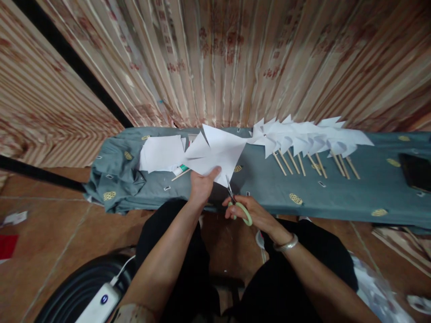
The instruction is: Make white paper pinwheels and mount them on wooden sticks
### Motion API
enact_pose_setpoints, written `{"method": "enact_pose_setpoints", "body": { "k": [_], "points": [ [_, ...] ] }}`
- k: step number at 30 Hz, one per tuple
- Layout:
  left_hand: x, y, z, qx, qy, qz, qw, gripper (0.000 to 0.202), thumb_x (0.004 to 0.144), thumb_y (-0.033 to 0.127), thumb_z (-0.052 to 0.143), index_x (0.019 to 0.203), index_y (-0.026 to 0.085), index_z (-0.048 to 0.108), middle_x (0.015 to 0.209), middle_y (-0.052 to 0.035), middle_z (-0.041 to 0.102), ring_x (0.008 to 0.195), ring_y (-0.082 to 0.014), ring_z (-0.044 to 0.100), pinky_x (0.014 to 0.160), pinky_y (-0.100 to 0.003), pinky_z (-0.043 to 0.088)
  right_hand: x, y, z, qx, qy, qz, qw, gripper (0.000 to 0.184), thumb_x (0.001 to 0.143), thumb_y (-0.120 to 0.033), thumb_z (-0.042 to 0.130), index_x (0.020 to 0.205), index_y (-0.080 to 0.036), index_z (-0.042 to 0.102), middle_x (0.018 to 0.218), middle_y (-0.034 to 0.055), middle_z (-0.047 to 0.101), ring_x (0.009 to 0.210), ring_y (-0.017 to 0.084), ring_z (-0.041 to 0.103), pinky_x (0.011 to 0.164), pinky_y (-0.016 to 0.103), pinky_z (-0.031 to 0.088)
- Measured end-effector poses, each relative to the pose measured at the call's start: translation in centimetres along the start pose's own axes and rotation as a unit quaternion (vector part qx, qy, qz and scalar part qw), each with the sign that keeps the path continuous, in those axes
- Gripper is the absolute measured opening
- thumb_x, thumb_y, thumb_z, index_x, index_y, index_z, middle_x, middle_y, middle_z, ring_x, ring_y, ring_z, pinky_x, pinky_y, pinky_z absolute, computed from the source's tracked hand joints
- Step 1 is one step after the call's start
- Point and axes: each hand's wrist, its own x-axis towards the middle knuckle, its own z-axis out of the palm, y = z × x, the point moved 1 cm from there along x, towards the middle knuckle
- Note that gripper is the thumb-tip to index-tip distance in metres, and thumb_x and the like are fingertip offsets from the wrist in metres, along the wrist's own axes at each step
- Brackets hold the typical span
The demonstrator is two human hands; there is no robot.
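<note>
Between the thumb and fingers of my left hand is a white sheet of paper, slit inward from its left side and upper left. My right hand is closed round the handles of green-handled scissors. Their blades point up at the paper's lower corner; I cannot tell whether they are cutting into it. A stack of white paper lies left of the held sheet. To the right, a row of white paper pinwheels on wooden sticks lies overlapping.
A grey-green cloth with yellow motifs covers the long narrow table. A dark phone rests near its right end. Behind hangs a patterned curtain. A white power bank with a cable sits at lower left, by a black round seat.
</note>
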Motion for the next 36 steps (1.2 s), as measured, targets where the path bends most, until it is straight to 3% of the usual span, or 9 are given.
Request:
{"method": "enact_pose_setpoints", "body": {
  "k": [8, 19, 36],
  "points": [
    [-0.2, -0.3, 0.3, 0.004, -0.002, -0.005, 1.0, 0.033, 0.054, 0.025, 0.081, 0.082, 0.01, 0.072, 0.085, -0.0082, 0.075, 0.073, -0.0175, 0.066, 0.076, -0.03, 0.054, 0.2, -0.1, -0.1, 0.007, 0.017, -0.002, 1.0, 0.058, 0.077, -0.073, 0.058, 0.09, -0.017, 0.063, 0.076, 0.005, 0.068, 0.068, 0.015, 0.058, 0.064, 0.028, 0.043],
    [-0.2, -0.5, 0.3, 0.023, -0.008, -0.003, 1.0, 0.033, 0.055, 0.026, 0.08, 0.084, 0.012, 0.074, 0.089, -0.0097, 0.075, 0.082, -0.0221, 0.069, 0.08, -0.034, 0.056, 0.3, 0.1, 0.0, 0.018, 0.025, -0.001, 1.0, 0.054, 0.076, -0.07, 0.061, 0.087, -0.018, 0.064, 0.074, 0.0044, 0.068, 0.066, 0.014, 0.058, 0.061, 0.027, 0.043],
    [-0.1, -0.3, 0.1, 0.017, -0.001, -0.002, 1.0, 0.032, 0.055, 0.026, 0.08, 0.083, 0.012, 0.073, 0.088, -0.0087, 0.075, 0.079, -0.0205, 0.068, 0.08, -0.033, 0.054, 0.7, 0.9, 0.2, 0.05, 0.04, 0.002, 0.998, 0.049, 0.071, -0.065, 0.07, 0.083, -0.017, 0.066, 0.063, -0.0004, 0.063, 0.056, 0.01, 0.052, 0.053, 0.024, 0.039]
  ]
}}
